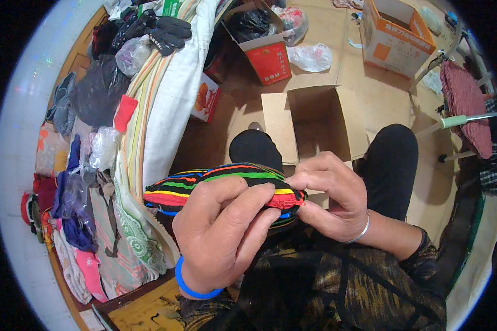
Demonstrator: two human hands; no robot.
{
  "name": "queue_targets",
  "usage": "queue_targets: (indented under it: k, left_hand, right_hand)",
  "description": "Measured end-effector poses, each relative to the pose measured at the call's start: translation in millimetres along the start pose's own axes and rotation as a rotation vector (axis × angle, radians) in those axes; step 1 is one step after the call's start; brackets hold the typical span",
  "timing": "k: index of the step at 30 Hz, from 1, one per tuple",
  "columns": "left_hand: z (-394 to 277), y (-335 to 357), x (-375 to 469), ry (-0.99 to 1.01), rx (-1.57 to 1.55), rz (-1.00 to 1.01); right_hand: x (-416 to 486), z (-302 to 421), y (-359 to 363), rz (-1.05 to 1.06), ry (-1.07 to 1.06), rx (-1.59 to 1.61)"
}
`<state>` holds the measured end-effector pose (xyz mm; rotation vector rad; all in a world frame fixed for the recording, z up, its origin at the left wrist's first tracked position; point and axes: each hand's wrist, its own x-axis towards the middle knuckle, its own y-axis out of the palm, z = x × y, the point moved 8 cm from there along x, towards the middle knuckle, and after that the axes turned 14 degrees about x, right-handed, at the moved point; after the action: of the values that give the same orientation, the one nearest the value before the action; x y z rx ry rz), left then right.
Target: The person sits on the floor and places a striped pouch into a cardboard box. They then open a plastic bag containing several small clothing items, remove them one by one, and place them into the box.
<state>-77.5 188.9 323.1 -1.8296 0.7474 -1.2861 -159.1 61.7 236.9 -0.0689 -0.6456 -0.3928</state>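
A stuffed-looking fabric piece (232, 173) with black, red, yellow, green and blue stripes lies across my lap, held up before me. My left hand (223, 225) pinches its near side between thumb and fingers, on the red and yellow bands. At its right end, my right hand (333, 196) grips the corner with thumb and forefinger, where red threads (297, 202) stick out. The left hand covers part of the near side. I cannot tell whether there is a needle between my right fingers.
Beyond my knees an open cardboard box (317, 120) stands on the floor. Left is a bed edge with a striped sheet (136, 153), a black glove (170, 33) and bagged clothes. A red carton (269, 60), an orange-white carton (397, 45) and a cushioned chair (466, 107) stand farther off.
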Motion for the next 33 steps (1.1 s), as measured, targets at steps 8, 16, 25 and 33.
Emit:
queue_targets:
  k: [8, 16, 25, 33]
  left_hand:
    - [-8.5, 1.1, 6.3, 0.016, 0.035, 0.028]
    - [-14.8, -7.0, 11.3, 0.09, 0.082, 0.072]
    - [-1.5, 0.5, 1.5, -0.109, 0.027, 0.231]
    - [31.6, -22.7, -13.8, -0.366, -0.083, 0.206]
  right_hand:
    - [0.2, -0.1, -2.3, -0.002, -0.019, 0.04]
    - [-1.2, 5.7, -3.6, -0.016, -0.052, -0.012]
    - [-5.8, 7.7, -5.7, -0.037, -0.043, -0.041]
    - [-6.9, 10.7, -8.1, -0.006, -0.055, -0.077]
